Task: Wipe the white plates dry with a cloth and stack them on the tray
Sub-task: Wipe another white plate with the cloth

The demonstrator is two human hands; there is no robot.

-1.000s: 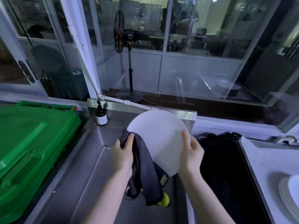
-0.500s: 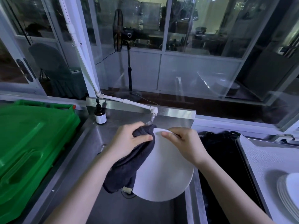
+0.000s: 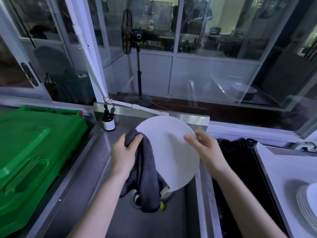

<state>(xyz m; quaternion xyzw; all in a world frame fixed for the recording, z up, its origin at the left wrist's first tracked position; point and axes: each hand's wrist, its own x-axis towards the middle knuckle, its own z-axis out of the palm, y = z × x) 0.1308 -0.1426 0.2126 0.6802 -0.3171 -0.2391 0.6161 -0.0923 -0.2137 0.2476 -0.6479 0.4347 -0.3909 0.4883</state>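
While the white plate tilts above the sink, I see the right hand gripping its right rim and the left hand clutching the dark cloth against its left edge. Far right of the right hand, stacked plates rest on the tray.

We hold the white plate tilted above the steel sink. Our left hand grips the dark grey cloth against its left rim, and our right hand holds the right rim, thumb on its face. A brown pump bottle stands at the sink's far left corner, and a stack of plates rests on the tray beyond its right edge.
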